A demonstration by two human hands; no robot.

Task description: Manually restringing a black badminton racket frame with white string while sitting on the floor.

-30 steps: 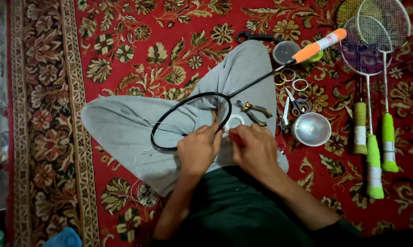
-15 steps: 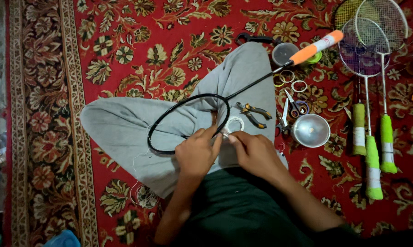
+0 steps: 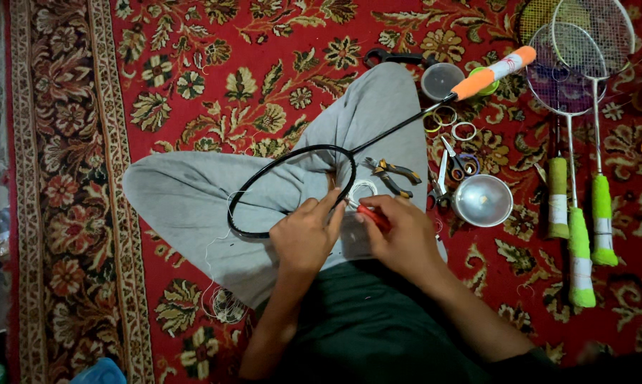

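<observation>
The black racket frame [image 3: 292, 188], which has no strings in it, lies across the grey trousers [image 3: 193, 206] of the person, who sits cross-legged on the red patterned carpet [image 3: 214, 64]. Its long axis goes on a diagonal: the oval head is low and to the left, over the lap, and the thin shaft rises to the upper right, ending in the orange and white handle [image 3: 495, 71] well away from the body. So the head is the near end, directly in front of both hands, and the handle is the far end. The left hand [image 3: 305, 236] is closed, with the fingers touching the lower right part of the rim, and it is the hand nearer to the frame. The right hand [image 3: 400, 233] is just beside it and is closed around a small red tool [image 3: 373, 215], probably an awl, though the view is too small to be sure. Between the two hands a thin white string [image 3: 363, 188] makes a loop, and more loose string [image 3: 221, 302] lies by the left knee. To the right of the lap lie pliers [image 3: 392, 174], scissors [image 3: 454, 162], a round metal bowl [image 3: 483, 200], some rings of tape [image 3: 464, 130] and a small clear cup [image 3: 441, 80]. Further right on the carpet, well apart, lie two strung rackets with green grips [image 3: 591, 213].
</observation>
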